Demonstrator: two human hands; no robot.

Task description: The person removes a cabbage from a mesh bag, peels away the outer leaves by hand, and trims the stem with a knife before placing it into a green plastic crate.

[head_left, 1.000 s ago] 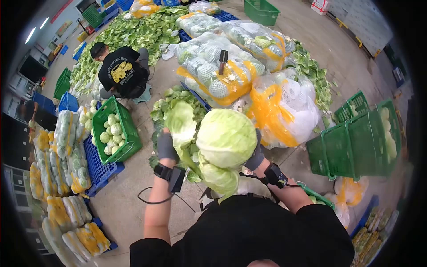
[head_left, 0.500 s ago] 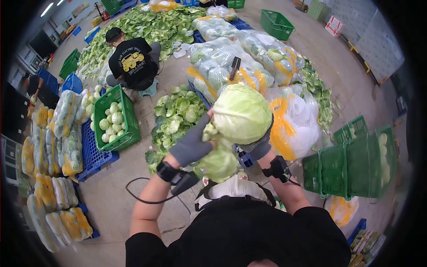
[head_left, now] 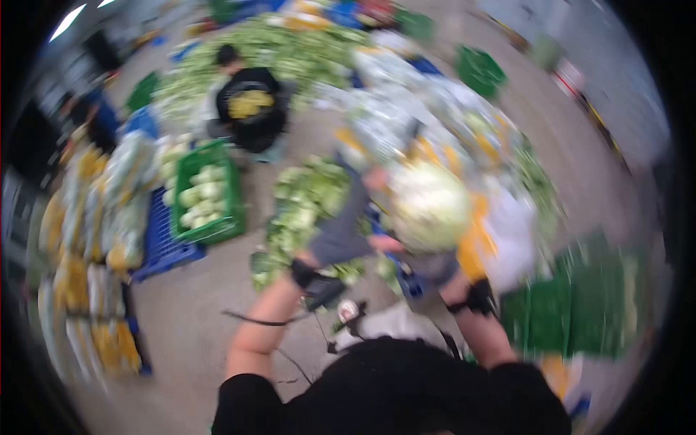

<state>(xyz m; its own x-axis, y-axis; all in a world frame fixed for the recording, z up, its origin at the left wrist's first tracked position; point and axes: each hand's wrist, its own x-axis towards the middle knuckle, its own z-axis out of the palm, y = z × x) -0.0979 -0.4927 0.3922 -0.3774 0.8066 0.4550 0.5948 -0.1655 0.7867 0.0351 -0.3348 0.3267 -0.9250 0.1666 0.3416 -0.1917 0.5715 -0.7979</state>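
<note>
In the head view, the picture is blurred, so fine detail is lost. A pale green cabbage point(head_left: 430, 206) sits up in front of the person's chest, to the right of the middle. The grey-gloved right hand point(head_left: 436, 267) is under it, grasping it from below; most of its fingers are hidden by the cabbage. The grey-gloved left hand point(head_left: 344, 228) is just beside the cabbage's left side, fingers spread and grasping nothing; I cannot tell whether the tips touch it.

A heap of loose leaves point(head_left: 304, 206) lies on the floor beyond the left forearm. Behind the cabbage are a clear bag point(head_left: 380, 109) and a white bag point(head_left: 513, 228) with yellow tape point(head_left: 476, 235). Further left stands a green crate point(head_left: 217, 230) holding more cabbages, by a blue pallet point(head_left: 163, 246); near it, another person point(head_left: 254, 119) crouches with their back turned.

For good handling, I judge the right palm should stay squarely under the weight, since a round, smooth head could roll off one hand. The left fingers would serve best laid flat along the side, steadying without digging in, because hard pressure could bruise or tear the leaves.
</note>
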